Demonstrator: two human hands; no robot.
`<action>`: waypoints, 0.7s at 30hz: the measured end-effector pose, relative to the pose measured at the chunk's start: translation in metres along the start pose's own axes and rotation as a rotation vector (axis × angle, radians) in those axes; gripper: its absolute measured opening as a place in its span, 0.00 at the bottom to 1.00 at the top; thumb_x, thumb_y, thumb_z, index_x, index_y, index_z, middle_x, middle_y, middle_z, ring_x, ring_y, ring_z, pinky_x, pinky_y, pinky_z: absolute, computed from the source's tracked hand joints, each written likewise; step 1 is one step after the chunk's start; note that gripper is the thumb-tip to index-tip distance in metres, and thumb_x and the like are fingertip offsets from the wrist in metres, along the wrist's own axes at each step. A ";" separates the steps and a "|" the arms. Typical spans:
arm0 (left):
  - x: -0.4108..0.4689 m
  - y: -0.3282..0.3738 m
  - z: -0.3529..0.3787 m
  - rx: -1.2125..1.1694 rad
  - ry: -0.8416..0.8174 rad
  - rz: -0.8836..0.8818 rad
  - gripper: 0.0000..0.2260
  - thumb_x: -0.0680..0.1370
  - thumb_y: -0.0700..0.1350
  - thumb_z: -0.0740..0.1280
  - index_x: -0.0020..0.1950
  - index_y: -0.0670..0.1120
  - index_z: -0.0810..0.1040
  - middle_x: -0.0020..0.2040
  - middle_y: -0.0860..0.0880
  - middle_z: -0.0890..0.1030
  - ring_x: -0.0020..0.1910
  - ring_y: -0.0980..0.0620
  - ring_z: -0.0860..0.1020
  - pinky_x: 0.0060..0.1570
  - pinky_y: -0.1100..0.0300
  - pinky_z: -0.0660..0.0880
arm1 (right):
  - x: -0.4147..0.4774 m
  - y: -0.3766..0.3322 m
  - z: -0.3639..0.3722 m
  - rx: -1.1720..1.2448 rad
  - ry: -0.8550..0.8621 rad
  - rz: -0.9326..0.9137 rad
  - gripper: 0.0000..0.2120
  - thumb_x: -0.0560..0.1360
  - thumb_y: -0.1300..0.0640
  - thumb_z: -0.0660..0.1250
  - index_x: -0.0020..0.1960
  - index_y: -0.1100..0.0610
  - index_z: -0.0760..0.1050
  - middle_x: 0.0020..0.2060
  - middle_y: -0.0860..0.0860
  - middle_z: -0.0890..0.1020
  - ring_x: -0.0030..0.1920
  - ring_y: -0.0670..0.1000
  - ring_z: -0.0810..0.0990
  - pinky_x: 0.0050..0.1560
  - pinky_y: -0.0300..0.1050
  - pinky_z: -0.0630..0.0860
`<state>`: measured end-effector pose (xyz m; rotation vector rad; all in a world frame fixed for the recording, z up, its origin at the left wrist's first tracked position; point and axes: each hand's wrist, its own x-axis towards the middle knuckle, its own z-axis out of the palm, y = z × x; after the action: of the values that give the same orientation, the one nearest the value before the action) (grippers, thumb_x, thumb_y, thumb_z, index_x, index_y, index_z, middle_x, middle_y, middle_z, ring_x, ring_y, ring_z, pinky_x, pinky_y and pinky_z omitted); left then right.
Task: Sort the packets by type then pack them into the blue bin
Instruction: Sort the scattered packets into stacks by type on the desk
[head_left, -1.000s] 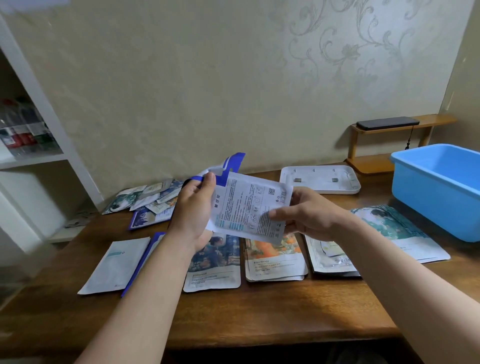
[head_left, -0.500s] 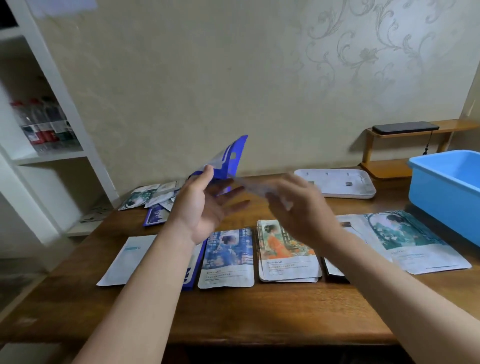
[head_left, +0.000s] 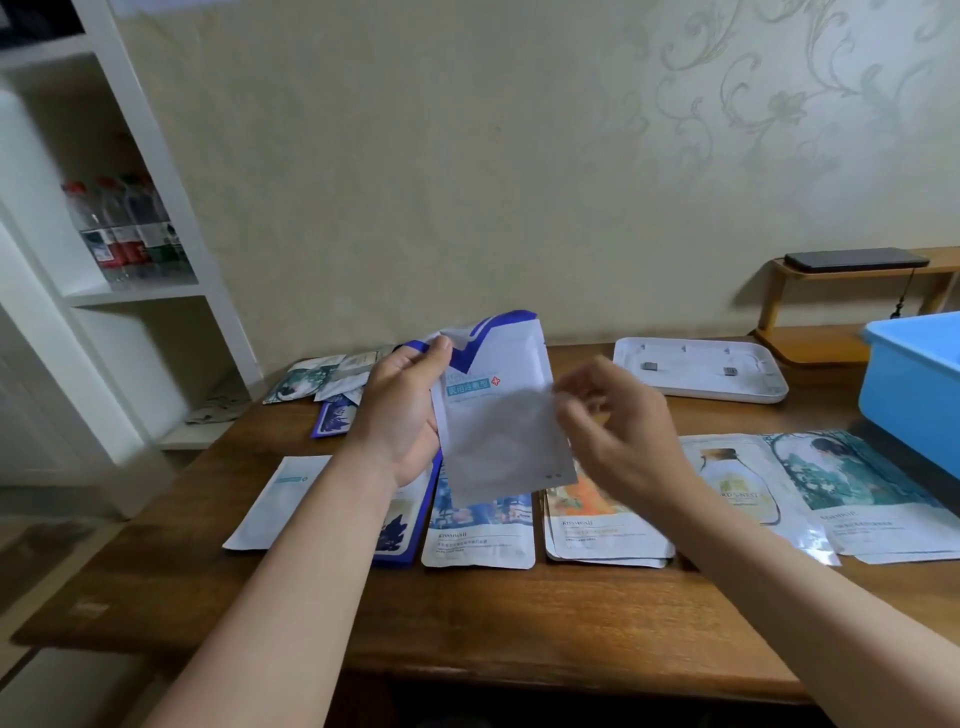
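I note: white packet (head_left: 498, 415) now turned front-up versus 1 s ago, type label readable. Left hand (head_left: 405, 415) pinches it with blue-edged packets; right hand (head_left: 613, 421) blurred, grip unclear. Blue bin (head_left: 914, 379) far right of packet, unpacked; sorting continues.

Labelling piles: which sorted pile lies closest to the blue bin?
The teal-print packets, rightmost in the row, beside the blue bin; every other pile lies further left.
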<state>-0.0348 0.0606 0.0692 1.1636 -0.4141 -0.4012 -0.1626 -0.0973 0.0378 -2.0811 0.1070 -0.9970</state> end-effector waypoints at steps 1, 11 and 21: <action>0.000 0.000 -0.001 0.006 -0.004 0.002 0.09 0.85 0.43 0.63 0.61 0.39 0.76 0.52 0.38 0.84 0.49 0.42 0.84 0.49 0.47 0.80 | 0.008 -0.003 -0.001 0.089 -0.012 0.159 0.05 0.77 0.55 0.66 0.47 0.56 0.79 0.42 0.50 0.83 0.42 0.47 0.81 0.42 0.47 0.80; -0.001 0.005 -0.014 0.026 0.002 0.026 0.14 0.85 0.43 0.62 0.62 0.31 0.74 0.58 0.34 0.84 0.59 0.36 0.83 0.62 0.38 0.76 | 0.017 -0.003 0.006 0.480 -0.406 0.520 0.09 0.77 0.67 0.70 0.57 0.60 0.82 0.50 0.56 0.87 0.50 0.57 0.87 0.50 0.57 0.84; -0.007 0.052 -0.100 0.222 0.256 0.249 0.11 0.86 0.41 0.62 0.44 0.44 0.76 0.48 0.41 0.83 0.58 0.42 0.84 0.56 0.51 0.80 | 0.034 -0.010 0.095 0.553 -0.422 0.654 0.11 0.78 0.67 0.70 0.59 0.61 0.80 0.49 0.59 0.87 0.46 0.59 0.87 0.43 0.53 0.83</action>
<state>0.0150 0.1610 0.0836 1.3409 -0.3805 0.0127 -0.0765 -0.0441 0.0315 -1.5336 0.2436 -0.1496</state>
